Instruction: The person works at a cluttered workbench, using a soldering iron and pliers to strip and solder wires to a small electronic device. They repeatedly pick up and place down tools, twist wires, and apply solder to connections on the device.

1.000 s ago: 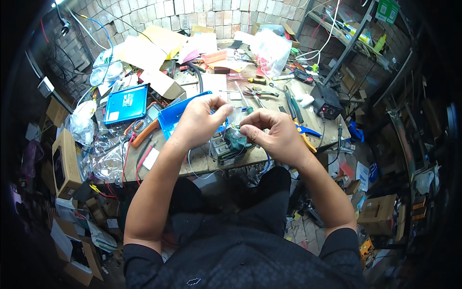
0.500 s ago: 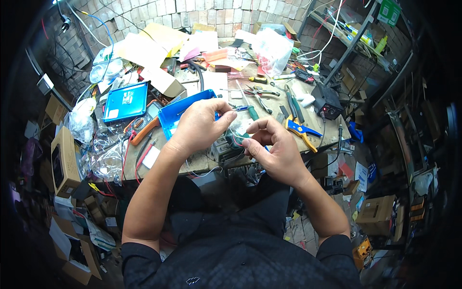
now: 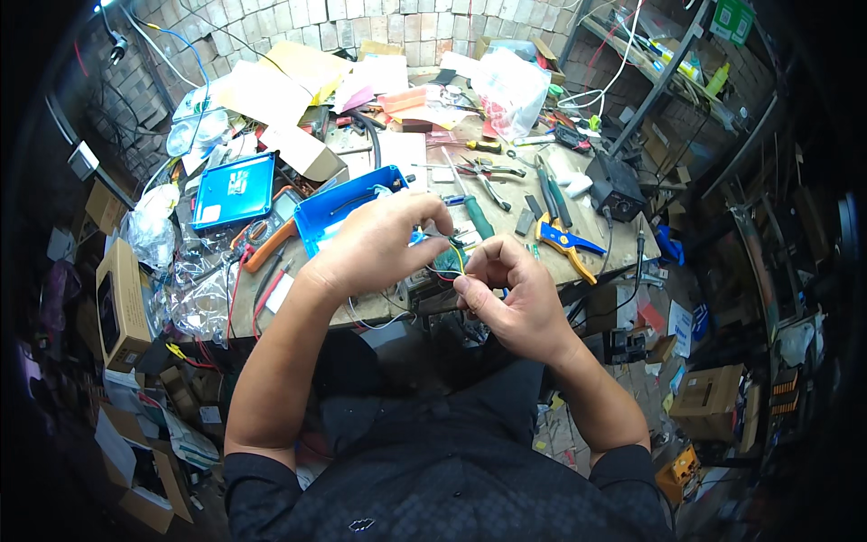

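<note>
My right hand (image 3: 515, 294) pinches thin wires (image 3: 461, 258) between thumb and fingers; yellow, red and white strands show beside its fingertips. Just to the left is my left hand (image 3: 384, 237), its thumb and bent forefinger apart, with nothing visible held between them. Below the wires, at the bench's front edge, a dark green part (image 3: 446, 262) is partly covered by my hands. Behind my left hand stands an open blue box (image 3: 316, 217) with dark cable inside. A green-handled screwdriver (image 3: 476, 215) lies beyond my fingers.
Blue-and-yellow pliers (image 3: 567, 240), green-handled pliers (image 3: 553, 194) and a black powered box (image 3: 616, 187) are to the right. On the left lie a blue lid (image 3: 234, 190), an orange multimeter (image 3: 271, 242) and a cardboard box (image 3: 123, 303). Papers and plastic bags crowd the back.
My left thumb and forefinger have parted from a pinch, and that hand has dropped slightly. My right hand keeps its pinch, moved slightly down. The yellow strand now shows more plainly.
</note>
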`<state>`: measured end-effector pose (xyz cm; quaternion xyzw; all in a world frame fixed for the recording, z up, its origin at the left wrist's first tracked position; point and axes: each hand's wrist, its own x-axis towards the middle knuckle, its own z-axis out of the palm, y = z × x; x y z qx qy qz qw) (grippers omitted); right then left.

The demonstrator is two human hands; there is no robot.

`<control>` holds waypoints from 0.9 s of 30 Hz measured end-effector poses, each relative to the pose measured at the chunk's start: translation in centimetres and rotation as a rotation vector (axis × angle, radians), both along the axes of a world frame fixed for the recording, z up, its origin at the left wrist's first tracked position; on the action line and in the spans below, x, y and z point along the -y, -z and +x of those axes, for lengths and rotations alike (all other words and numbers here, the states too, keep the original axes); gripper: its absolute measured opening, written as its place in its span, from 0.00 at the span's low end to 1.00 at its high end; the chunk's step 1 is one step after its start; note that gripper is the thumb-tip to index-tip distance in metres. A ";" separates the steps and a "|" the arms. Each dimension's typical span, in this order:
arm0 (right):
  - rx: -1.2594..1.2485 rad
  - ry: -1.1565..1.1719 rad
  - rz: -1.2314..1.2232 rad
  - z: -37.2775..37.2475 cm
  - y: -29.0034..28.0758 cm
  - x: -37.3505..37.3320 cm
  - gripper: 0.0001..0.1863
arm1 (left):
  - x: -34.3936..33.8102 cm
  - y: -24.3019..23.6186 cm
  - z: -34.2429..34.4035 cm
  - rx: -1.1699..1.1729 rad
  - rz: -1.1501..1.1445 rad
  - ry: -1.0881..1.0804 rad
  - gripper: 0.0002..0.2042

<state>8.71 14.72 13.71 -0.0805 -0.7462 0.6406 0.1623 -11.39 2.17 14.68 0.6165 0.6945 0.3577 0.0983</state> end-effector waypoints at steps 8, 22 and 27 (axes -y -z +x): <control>-0.046 0.030 0.031 0.5 0.7 0.2 0.06 | -0.5 1.8 -1.5 0.329 0.077 -0.166 0.08; -0.061 0.018 0.144 3.4 1.5 1.7 0.07 | -2.8 5.1 -3.2 0.422 0.065 -0.516 0.12; -0.034 0.093 -0.082 4.7 3.0 1.8 0.08 | -0.7 3.7 -2.5 0.476 0.027 -0.501 0.16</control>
